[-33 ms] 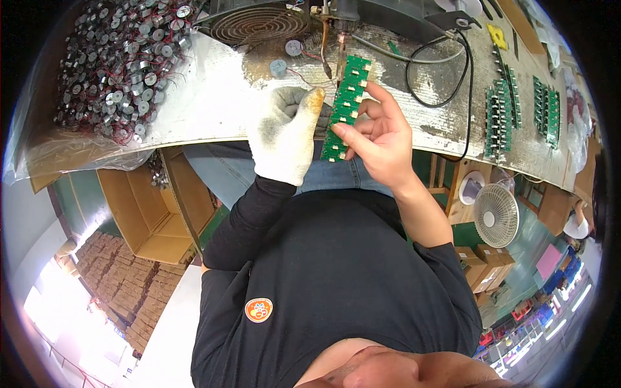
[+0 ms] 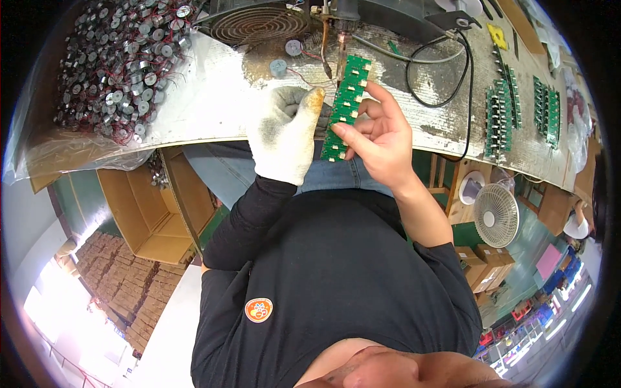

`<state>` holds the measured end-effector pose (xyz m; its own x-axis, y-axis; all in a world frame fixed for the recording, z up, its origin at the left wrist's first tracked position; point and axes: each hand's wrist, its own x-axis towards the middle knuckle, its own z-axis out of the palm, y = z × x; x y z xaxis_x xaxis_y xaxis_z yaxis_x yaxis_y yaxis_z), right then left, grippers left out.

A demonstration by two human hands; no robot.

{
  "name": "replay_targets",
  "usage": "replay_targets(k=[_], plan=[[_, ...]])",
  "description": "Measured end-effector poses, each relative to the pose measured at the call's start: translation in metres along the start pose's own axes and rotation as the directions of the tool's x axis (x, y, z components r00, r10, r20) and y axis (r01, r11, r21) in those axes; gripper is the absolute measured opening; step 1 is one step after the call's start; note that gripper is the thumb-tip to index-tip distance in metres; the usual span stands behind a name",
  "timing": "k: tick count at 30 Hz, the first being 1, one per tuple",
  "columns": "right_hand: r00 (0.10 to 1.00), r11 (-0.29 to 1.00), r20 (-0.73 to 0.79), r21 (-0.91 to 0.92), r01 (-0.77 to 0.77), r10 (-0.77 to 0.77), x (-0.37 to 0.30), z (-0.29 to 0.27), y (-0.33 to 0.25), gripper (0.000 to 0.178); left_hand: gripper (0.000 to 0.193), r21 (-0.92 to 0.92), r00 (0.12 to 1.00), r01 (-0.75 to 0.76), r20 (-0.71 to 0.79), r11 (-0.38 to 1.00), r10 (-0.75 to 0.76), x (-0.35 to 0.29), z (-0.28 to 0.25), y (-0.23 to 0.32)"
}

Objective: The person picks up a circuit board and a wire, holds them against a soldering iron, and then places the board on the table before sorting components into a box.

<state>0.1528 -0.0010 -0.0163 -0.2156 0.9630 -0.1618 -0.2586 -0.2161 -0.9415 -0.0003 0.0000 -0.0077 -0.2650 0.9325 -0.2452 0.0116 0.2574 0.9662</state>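
My right hand [image 2: 383, 139], bare, grips a long green circuit board [image 2: 346, 107] by its right edge, thumb on the face and fingers behind. The board stands tilted at the table's front edge, with small pale connectors along it. My left hand [image 2: 283, 129], in a white glove stained at the thumb tip, is closed close beside the board's left edge. Thin red wires run from a small round grey component [image 2: 278, 68] to the glove's fingertips, which appear to pinch them. The wire ends are hard to make out. Above the board hangs the tip of a soldering iron [image 2: 341, 48].
A heap of round components with red wires [image 2: 123, 71] covers the table's left. Finished-looking rows of green boards [image 2: 498, 119] lie at the right. A round fan grille [image 2: 259, 27] stands at the back; a black cable [image 2: 467, 97] loops to the right. Below left is an open cardboard box [image 2: 152, 213].
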Motion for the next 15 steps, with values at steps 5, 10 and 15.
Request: replay_targets(k=[5,10,15], plan=[[0.999,1.000,0.022,-0.015,0.023,-0.023,0.0014,0.0003,-0.0011,0.065,0.025,0.051,0.999,-0.026,-0.022,0.998,0.027,0.0001,0.0021,0.0051],[1.000,1.000,0.014,-0.004,0.010,-0.010,0.0026,0.0006,-0.0017,0.065,0.024,0.009,0.998,-0.018,-0.062,1.000,0.018,0.0018,0.0049,0.0038],[1.000,1.000,0.010,-0.002,0.025,-0.025,0.0029,0.0006,-0.0010,0.066,0.023,0.117,0.995,-0.080,-0.054,0.990,0.087,0.0004,0.0040,0.0098]])
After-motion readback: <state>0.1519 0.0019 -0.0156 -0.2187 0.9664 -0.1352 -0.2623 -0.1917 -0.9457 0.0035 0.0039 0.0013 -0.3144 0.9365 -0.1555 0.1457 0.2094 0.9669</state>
